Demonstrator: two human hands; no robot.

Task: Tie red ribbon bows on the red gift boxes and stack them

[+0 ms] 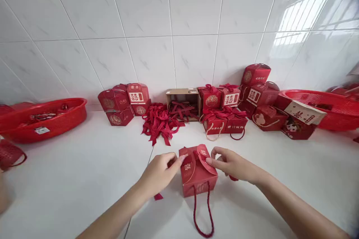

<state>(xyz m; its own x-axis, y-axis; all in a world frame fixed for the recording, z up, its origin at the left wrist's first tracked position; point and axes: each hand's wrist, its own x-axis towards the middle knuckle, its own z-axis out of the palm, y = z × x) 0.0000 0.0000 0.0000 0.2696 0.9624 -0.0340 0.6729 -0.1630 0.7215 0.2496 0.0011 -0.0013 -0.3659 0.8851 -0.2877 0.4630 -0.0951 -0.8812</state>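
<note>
Red box (199,180) between left hand (164,168) and right hand (231,162), both half-curled at its flaps (188,168), grip unclear

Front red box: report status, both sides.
Left grip at left flap, right grip at right flap. Red box on table. Cord handle looped toward wearer; ribbon pile behind, apart.

fingers (177,163) on a corded red box (199,176)
</note>
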